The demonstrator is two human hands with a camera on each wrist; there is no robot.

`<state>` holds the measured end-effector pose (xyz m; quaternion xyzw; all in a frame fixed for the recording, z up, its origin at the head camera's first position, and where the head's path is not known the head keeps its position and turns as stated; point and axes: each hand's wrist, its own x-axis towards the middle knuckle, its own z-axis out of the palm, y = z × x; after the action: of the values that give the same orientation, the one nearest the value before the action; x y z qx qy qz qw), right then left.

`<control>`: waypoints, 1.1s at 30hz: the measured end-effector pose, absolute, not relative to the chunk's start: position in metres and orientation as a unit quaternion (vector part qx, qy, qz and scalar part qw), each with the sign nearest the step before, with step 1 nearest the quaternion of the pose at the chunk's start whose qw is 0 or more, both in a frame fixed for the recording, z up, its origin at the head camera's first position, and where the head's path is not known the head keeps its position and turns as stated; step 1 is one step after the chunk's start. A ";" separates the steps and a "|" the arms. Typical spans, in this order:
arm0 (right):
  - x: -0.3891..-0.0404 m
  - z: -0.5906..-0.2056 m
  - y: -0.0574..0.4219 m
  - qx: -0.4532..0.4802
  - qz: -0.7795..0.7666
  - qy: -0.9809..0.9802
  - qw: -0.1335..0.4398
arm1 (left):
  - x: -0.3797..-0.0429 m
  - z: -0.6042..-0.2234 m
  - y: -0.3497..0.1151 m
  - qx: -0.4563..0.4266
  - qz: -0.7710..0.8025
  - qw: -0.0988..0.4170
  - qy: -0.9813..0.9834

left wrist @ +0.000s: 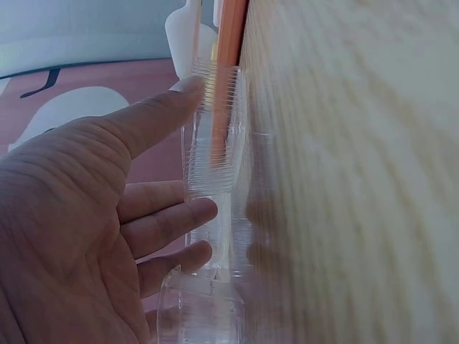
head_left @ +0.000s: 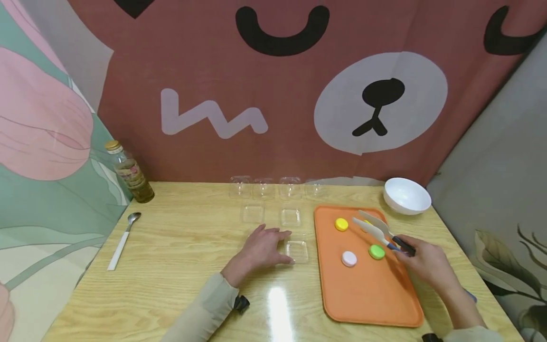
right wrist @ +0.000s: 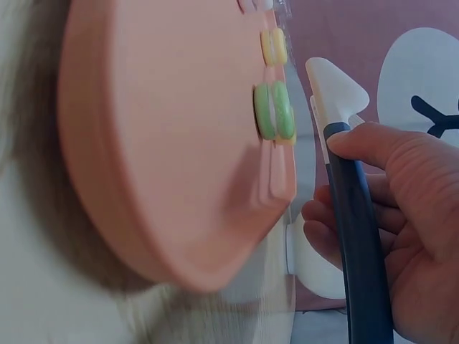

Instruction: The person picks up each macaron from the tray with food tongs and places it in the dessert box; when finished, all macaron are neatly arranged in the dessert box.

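Note:
In the head view my right hand point(head_left: 431, 261) holds tongs point(head_left: 376, 230) with pale flat blades and dark handles. The blades hover above an orange tray point(head_left: 363, 294). On it lie a yellow macaron point(head_left: 341, 224), a green macaron point(head_left: 376, 251) and a pale pink macaron point(head_left: 349, 259). Another yellow macaron point(head_left: 366, 225) is partly hidden behind the tongs. My left hand point(head_left: 261, 249) is spread beside a small clear plastic box point(head_left: 297, 251), left of the tray. In the left wrist view its thumb touches the ridged box wall point(left wrist: 208, 154), and the other fingers are loosely extended.
More clear boxes point(head_left: 291, 217) stand beyond my left hand, with a row of clear plastic pieces point(head_left: 263, 188) near the wall. A white bowl point(head_left: 407, 196) sits at the back right. On the left are a bottle point(head_left: 133, 176) and a spoon point(head_left: 123, 242).

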<state>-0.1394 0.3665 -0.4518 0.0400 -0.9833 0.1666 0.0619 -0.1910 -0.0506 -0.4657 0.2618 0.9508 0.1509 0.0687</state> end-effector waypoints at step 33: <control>-0.152 -0.451 0.340 0.093 0.161 -0.982 0.034 | -0.195 -0.465 -0.046 0.264 0.141 0.073 0.951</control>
<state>-0.1524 0.3403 -0.4508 0.0932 -0.9820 0.1605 0.0340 -0.1949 -0.0460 -0.4651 0.2639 0.9513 0.1414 0.0729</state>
